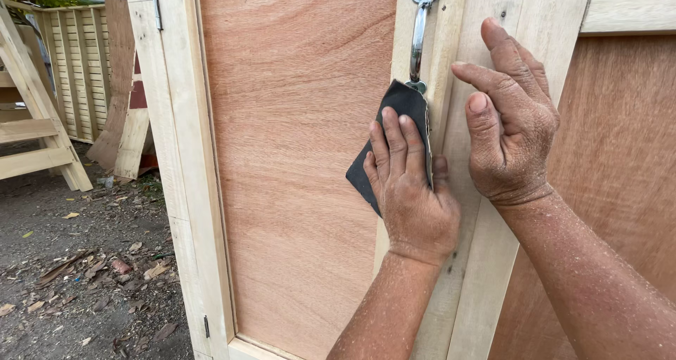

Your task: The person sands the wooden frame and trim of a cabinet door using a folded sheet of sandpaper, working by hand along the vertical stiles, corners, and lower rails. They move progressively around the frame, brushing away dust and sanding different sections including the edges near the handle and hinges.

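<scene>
1. Filling most of the view, a reddish-brown plywood door panel [296,156] stands upright outdoors, its grain running in long wavy bands, framed by pale, raw wooden rails.
2. Beside it, a pale wooden stile [486,261] runs top to bottom, and a second plywood panel [620,156] lies to its right.
3. Grey dirt ground [84,261] spreads at lower left, littered with dry leaves and wood scraps; a slatted wooden fence [77,64] and leaning boards [130,134] stand behind it.
4. Both forearms are dusted with fine pale sawdust.
5. The right hand [510,127] rests flat against the stile, fingers spread and open, its grip holding nothing.
6. The left hand [408,191] presses against the panel's edge, its grip closed over a sheet of dark sandpaper [398,106], fingers on top and thumb at the side.
7. The sandpaper is bent and matt black, lying where panel meets stile, its top corner just below the handle.
8. A shiny metal handle [420,32] is fixed vertically on the stile, above the left hand.
9. Small metal hinges [156,8] sit on the frame's left edge.
</scene>
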The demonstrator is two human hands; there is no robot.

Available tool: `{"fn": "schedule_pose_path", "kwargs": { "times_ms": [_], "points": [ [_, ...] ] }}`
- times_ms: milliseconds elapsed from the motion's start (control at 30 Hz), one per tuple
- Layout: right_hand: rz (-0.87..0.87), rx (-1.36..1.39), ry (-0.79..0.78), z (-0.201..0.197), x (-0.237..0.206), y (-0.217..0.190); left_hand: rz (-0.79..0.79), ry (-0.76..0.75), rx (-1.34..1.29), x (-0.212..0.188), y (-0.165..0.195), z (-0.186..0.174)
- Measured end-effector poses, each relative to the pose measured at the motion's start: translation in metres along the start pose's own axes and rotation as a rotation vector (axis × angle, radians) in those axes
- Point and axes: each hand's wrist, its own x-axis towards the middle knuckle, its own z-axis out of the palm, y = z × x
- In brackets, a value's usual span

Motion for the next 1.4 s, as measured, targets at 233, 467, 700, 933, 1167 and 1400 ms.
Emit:
{"fn": "schedule_pose_path", "kwargs": {
  "times_ms": [233,467,700,933,1167,1400],
  "points": [
    [-0.001,-0.011,-0.008,0.001,-0.001,0.002,-0.068,-0.064,0.047,-0.037,0.004,-0.008],
    [-0.009,0.016,-0.062,-0.003,0.002,-0.006,-0.031,0.133,-0.102,0.020,-0.007,0.026],
    [0.038,0.077,-0.081,-0.004,0.001,-0.010,-0.044,0.045,-0.211,-0.030,0.000,-0.017],
    [0.035,0.121,-0.066,-0.005,0.002,-0.007,0.028,0.137,-0.154,0.030,-0.019,0.028],
    [0.022,0.110,-0.058,-0.004,0.001,-0.007,-0.096,0.051,-0.161,-0.066,-0.014,-0.012],
    [0.032,0.129,-0.050,-0.003,0.000,-0.008,-0.039,0.118,-0.285,0.013,-0.017,0.021]
  ]
}}
